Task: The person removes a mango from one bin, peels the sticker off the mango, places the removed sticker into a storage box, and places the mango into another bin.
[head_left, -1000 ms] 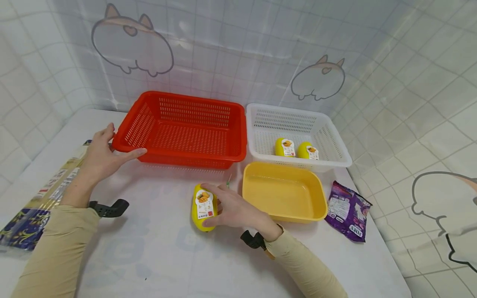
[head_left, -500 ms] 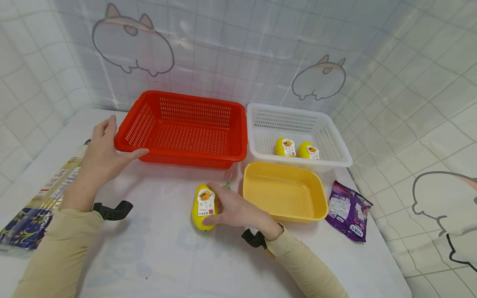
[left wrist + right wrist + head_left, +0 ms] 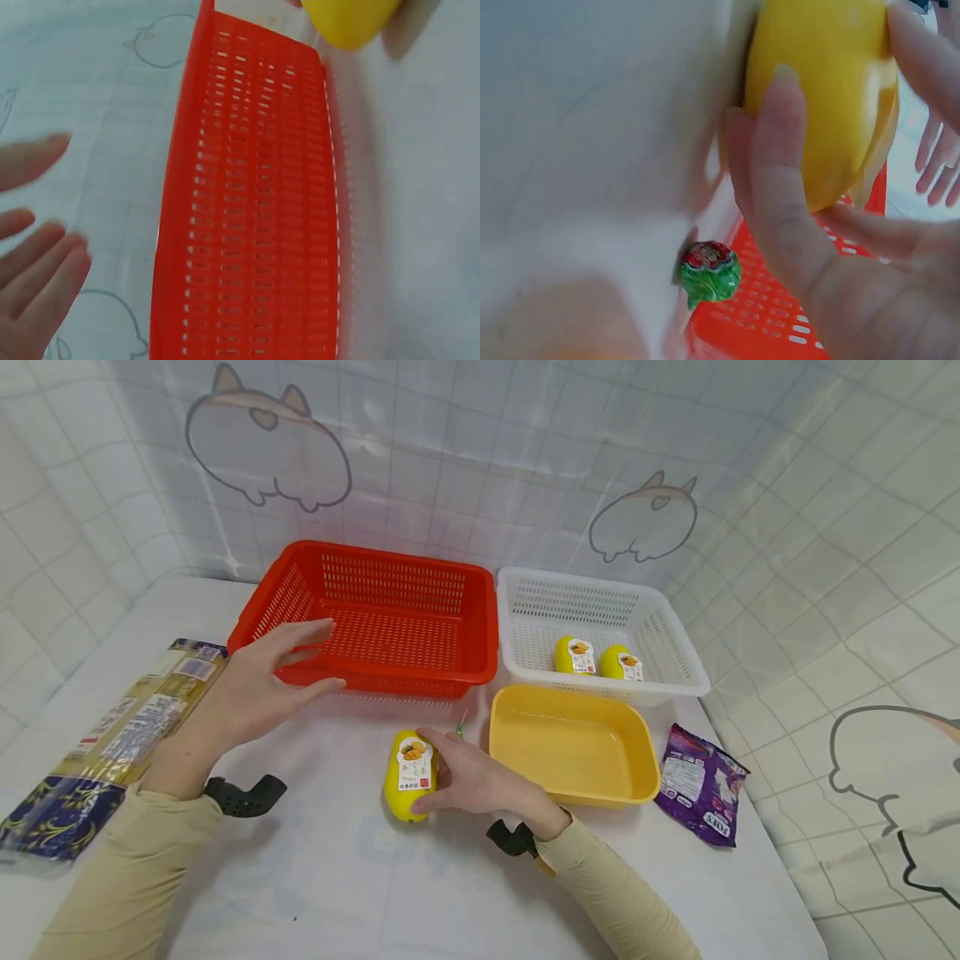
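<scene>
My right hand (image 3: 480,777) grips a yellow mango-shaped container (image 3: 397,793) with a mango-picture label, low over the middle of the table. In the right wrist view, fingers and thumb wrap both sides of the container (image 3: 829,97). My left hand (image 3: 258,689) holds nothing; its fingers are spread in front of the red basket's (image 3: 405,682) left front corner, overlapping the rim in the head view. The left wrist view shows those fingers (image 3: 45,270) apart from the basket wall (image 3: 247,195). A lollipop (image 3: 711,270) in a green and red wrapper lies just beyond the right hand, partly hidden in the head view.
A white basket (image 3: 517,664) at the back right holds two similar yellow containers (image 3: 573,656). In front of it sits a yellow tub (image 3: 573,747). A purple snack bag (image 3: 701,785) lies at the right, and a long gold and blue packet (image 3: 127,743) at the left.
My left hand has come away from the red basket's left corner and moved right, in front of it, uncovering more of the long packet. The right hand has stayed nearly still on the yellow container.
</scene>
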